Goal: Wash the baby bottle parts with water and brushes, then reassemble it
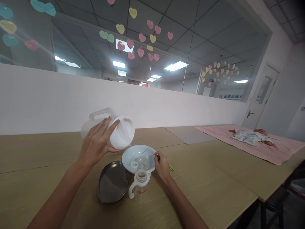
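Observation:
My left hand (96,138) is closed around a translucent plastic pitcher (87,127) with a white lid (122,133). The pitcher lies tilted, its lid end toward a white bowl (130,151). With thumb and fingers, my right hand (162,165) pinches the bowl's right rim. Inside the bowl are a white ring-shaped piece (134,164) and clear parts I cannot fully make out. A baby bottle (141,184) with white side handles stands uncapped in front of the bowl. To its left is a kidney-shaped metal tray (112,183).
A green item (171,168) shows partly behind my right hand. On the right, a baby doll (251,136) in patterned clothes lies on a pink cloth (221,133). A grey mat (190,135) lies near the low white wall (154,109) behind the table (202,184).

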`<state>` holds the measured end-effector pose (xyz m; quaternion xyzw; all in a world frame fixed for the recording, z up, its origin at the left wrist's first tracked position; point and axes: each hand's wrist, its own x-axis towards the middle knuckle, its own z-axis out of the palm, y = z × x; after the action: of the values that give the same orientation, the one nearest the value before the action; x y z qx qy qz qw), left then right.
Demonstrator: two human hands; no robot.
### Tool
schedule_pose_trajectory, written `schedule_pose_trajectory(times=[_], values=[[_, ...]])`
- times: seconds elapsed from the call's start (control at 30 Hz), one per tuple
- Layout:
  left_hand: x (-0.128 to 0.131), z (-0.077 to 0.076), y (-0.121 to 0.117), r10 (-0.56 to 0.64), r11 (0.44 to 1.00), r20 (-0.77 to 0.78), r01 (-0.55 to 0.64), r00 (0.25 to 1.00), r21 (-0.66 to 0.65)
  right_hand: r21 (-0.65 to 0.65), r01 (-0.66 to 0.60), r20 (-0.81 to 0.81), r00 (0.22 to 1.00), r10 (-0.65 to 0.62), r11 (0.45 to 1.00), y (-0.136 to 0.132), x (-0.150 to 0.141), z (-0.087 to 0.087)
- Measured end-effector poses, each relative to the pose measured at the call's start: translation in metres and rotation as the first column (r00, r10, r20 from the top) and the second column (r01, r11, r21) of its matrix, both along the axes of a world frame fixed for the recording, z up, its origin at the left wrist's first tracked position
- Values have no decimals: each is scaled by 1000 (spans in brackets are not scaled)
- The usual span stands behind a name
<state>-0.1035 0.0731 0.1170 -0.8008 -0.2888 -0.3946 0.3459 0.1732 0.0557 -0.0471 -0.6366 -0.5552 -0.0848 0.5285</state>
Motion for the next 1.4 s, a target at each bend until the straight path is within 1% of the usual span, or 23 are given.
schedule_pose_trajectory(times=[0.13,0.33,0.47,0.6,0.83,1.13,1.3,1.4], values=[[0,3,-3,-5,1000,6,5,1000,22,-4,-15,10,1000,15,1000,0,1,0],[0,4,-5,-19,998,6,19,1000,58,-16,-42,-69,997,41,999,2,3,-3],[0,4,-5,-35,997,5,35,999,68,-23,-37,-71,997,35,999,4,4,-5],[0,5,-7,-44,998,6,44,999,54,-33,-49,-87,995,46,998,3,4,-4],[-1,6,-9,-66,998,25,66,998,-16,-26,-63,-84,995,61,998,2,3,-3],[-1,6,-9,-56,998,14,56,998,-1,-11,-76,-103,992,75,997,2,3,-3],[-1,6,-9,-50,999,10,50,999,6,-29,-88,-109,990,85,996,-2,1,1],[-1,6,-8,-53,999,9,53,999,1,-11,-70,-59,996,69,997,-9,-3,8]])
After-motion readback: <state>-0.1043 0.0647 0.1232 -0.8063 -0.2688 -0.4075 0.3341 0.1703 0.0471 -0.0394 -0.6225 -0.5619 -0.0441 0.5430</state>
